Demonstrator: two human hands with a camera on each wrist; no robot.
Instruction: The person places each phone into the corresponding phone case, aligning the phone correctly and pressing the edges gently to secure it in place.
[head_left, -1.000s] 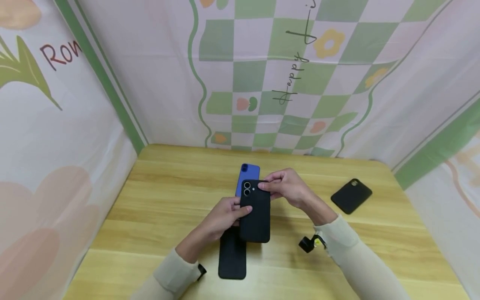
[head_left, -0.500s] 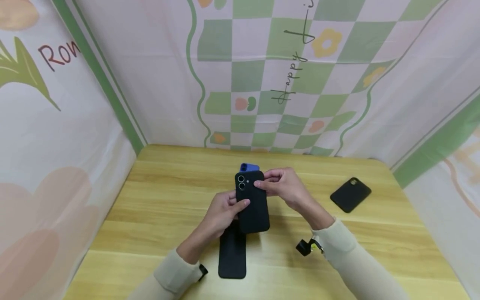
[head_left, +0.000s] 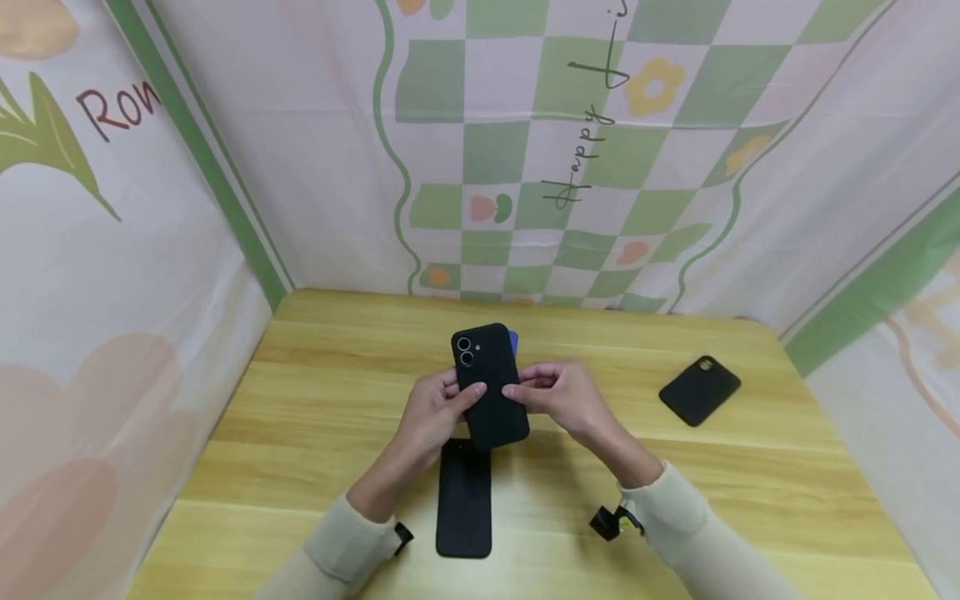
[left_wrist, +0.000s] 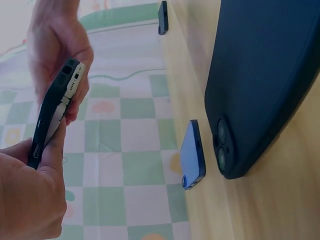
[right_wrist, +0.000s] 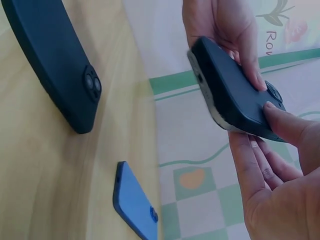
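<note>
A phone (left_wrist: 74, 80) in a black phone case (head_left: 491, 400) is held above the table between both hands, camera side up. My left hand (head_left: 431, 414) grips its left edge, thumb on the back. On the right edge, my right hand (head_left: 573, 400) pinches it with the thumb on top and fingers beneath. In the wrist views the phone's pale frame stands out from the case along the lower end, leaving a gap. Beneath the held pair lies a blue phone (right_wrist: 134, 202), mostly hidden in the head view.
Another black-cased phone (head_left: 463, 508) lies on the wooden table (head_left: 337, 358) in front of the person, its lenses showing in the wrist views. A separate black phone case (head_left: 700, 392) lies at the right. Patterned cloth walls (head_left: 502, 150) rise behind the table and at its sides.
Both hands have carried the cased phone slightly left and away from the person, tilting it and covering most of the blue phone. My right hand has slid down along the right edge.
</note>
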